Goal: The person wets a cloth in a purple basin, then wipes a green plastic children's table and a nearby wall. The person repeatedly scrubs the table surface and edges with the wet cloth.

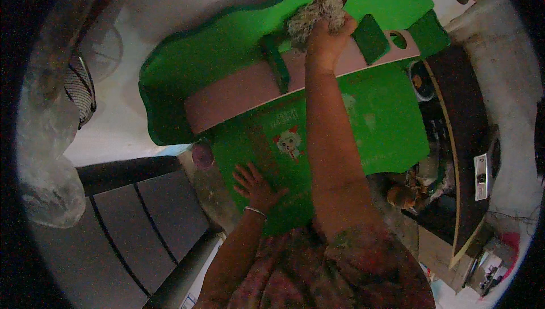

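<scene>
My right hand (330, 45) reaches far forward and grips a shaggy, pale grey cloth or duster (317, 17) against the green back panel (238, 24) of a children's desk. Below it runs a pink shelf (238, 96) with green uprights and a round hole near its right end. My left hand (257, 190) rests with spread fingers on the green desktop (387, 134), near its left front side, and holds nothing. A pale bracelet circles the left wrist. Between the arms a white cartoon animal (289, 143) is printed on the desktop.
On the right stands a dark cabinet (464, 96), with cluttered things beside the desk. A grey panelled surface (127, 219) lies at the lower left. A round pink object (202, 156) sits at the desk's left edge. Clear plastic (51, 198) hangs at the far left.
</scene>
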{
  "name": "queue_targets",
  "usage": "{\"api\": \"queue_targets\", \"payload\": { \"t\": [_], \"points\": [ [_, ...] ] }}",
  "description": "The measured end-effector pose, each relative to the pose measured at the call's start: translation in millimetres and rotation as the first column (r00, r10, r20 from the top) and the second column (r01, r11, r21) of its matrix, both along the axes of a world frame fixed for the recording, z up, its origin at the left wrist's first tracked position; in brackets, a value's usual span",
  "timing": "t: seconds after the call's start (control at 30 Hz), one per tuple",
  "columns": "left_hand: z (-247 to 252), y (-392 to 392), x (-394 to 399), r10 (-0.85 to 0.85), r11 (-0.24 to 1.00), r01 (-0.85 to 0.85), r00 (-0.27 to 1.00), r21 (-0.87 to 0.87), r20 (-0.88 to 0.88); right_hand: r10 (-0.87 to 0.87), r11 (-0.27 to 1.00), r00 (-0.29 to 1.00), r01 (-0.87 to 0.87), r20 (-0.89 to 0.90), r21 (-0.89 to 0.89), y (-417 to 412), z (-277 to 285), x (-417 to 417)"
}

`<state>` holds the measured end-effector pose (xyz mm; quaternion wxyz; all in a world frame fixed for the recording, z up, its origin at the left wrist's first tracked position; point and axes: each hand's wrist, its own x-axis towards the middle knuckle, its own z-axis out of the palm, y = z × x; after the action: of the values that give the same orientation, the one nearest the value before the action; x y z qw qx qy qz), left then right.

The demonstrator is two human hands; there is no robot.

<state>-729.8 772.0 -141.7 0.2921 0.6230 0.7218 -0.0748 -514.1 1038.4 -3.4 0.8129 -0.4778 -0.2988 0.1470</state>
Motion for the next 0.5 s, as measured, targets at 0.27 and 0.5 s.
{"api": "queue_targets", "payload": {
  "t": [0.27,0.5],
  "points": [
    [-12,-7,-4,0.022,1.000,-0.023,0.998,-0.016,-0.064,0.213,0.974,0.955,-0.192,-0.204,0.118,-45,9,36],
    [-24,-13,-1,-0.011,1.000,0.013,0.995,0.021,-0.097,-0.405,0.876,0.670,0.480,0.622,0.052,-8,5,29]
  ]
}}
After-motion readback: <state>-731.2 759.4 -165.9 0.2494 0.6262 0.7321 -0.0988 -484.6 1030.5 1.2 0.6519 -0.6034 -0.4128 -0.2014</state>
